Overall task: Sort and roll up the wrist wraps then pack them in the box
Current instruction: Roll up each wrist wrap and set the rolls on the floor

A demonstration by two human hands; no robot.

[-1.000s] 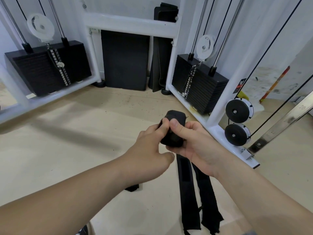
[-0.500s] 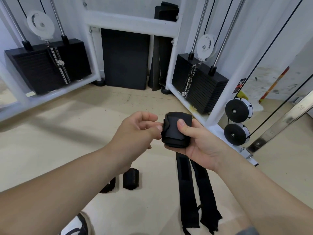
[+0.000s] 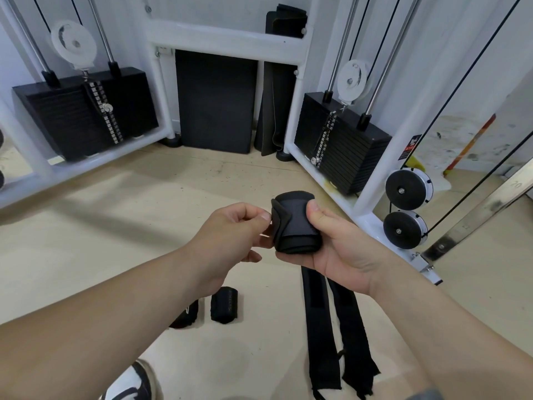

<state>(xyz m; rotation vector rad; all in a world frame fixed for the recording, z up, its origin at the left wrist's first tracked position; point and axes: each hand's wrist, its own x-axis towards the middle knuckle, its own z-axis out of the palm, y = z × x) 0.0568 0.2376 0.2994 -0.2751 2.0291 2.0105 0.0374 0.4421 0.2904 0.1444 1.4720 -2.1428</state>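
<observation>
Two grips engaged on one wrist wrap [image 3: 294, 226]: roll cupped in right grip [image 3: 337, 249], thumb pressed on top; loose tail end pinched by left grip [image 3: 233, 235] at roll's left edge. Step judged: rolling nearly finished, tail not yet fastened down. Next move calls for tail to be drawn taut and pressed onto roll so it holds. Below left grip, two finished rolls [image 3: 226, 304] laid on floor [image 3: 115, 241]; below right grip, two flat wraps [image 3: 317, 327] left unrolled. Box not seen.
</observation>
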